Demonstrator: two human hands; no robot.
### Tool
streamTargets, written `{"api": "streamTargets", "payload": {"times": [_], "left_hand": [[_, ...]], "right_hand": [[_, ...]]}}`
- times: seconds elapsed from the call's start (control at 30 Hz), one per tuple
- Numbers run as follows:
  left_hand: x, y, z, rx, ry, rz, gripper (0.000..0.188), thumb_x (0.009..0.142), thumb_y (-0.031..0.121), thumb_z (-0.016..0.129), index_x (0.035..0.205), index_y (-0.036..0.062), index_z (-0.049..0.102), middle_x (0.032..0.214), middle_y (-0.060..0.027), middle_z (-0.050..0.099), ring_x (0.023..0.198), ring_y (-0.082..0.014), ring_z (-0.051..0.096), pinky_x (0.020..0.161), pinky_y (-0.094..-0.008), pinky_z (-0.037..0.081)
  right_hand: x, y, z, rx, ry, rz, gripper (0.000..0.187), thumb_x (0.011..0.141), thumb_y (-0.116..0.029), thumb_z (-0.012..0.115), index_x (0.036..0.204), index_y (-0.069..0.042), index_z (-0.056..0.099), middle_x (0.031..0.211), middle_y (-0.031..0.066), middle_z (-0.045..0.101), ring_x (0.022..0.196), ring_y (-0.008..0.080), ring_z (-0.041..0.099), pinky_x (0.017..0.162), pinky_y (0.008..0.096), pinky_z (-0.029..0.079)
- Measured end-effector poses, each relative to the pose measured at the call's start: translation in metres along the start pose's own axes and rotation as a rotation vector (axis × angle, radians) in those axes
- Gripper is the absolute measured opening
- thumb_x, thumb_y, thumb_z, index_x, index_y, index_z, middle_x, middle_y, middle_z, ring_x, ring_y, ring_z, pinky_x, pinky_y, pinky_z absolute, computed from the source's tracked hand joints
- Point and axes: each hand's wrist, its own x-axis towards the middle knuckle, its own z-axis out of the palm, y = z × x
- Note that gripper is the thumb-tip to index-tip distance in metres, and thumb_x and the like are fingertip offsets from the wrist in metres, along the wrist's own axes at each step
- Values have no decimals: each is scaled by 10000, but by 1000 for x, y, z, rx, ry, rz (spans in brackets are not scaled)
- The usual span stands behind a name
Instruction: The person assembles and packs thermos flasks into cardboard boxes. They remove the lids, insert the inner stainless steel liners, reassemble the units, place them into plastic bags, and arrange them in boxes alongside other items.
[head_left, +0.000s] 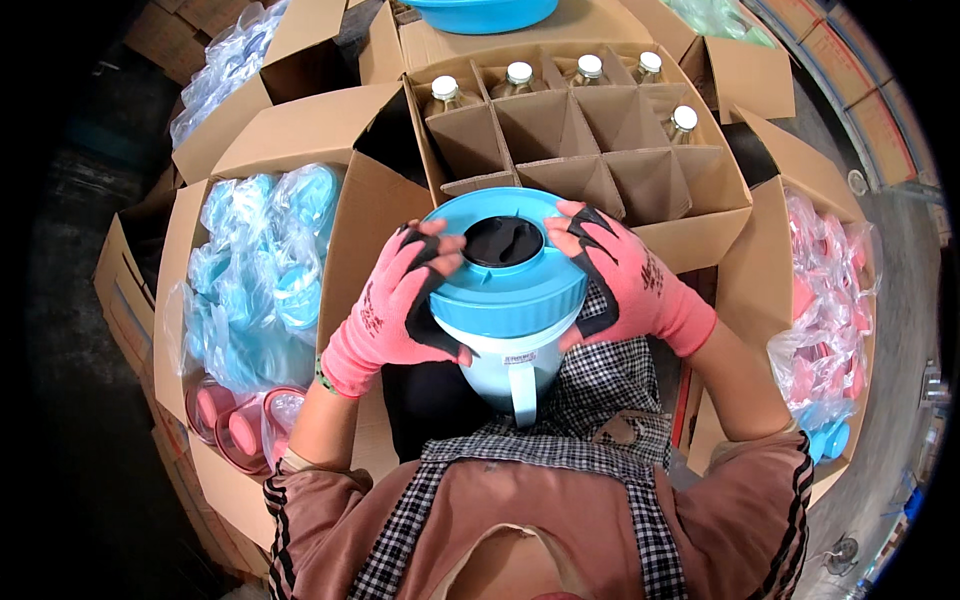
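Note:
Between my hands, over my lap, is a light blue pitcher (485, 370) with its handle turned toward me. A wide blue lid (510, 310) with a black round cap (503, 242) sits on its top. My left hand (405, 290), in a pink and black glove with bare fingertips, clasps the left side of the lid and the rim below. In a matching glove, my right hand (630, 270) grips the opposite side. Fingers rest on top of the lid, while the thumbs press under its edge. Just beyond stands a cardboard box (720, 225) with dividers.
Several white-capped bottles (519, 78) fill some divider cells. On the left, an open carton (275, 130) holds bagged blue pieces (255, 280) and pink pieces (245, 430). Bagged pink pieces (825, 300) fill a carton at right. A blue basin (485, 14) is at the back.

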Motion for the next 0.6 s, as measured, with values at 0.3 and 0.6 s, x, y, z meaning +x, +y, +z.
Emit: {"api": "streamTargets", "payload": {"times": [0.3,0.6], "left_hand": [[-7,13,-1,165,-47,18,617,553,337,773,1016,28,508,1082,-117,530,1029,-325,464,952,-463,304],[-10,21,6,269,-40,84,599,539,333,767,985,22,516,1091,-153,508,962,-334,480,865,-462,379]], "right_hand": [[-2,-8,-4,-92,-75,-15,571,559,-388,729,939,-22,510,976,110,520,950,297,496,868,406,400],[-4,-10,0,-123,-161,-53,477,620,-326,693,946,-24,518,1035,115,514,1014,279,491,916,420,374]]}}
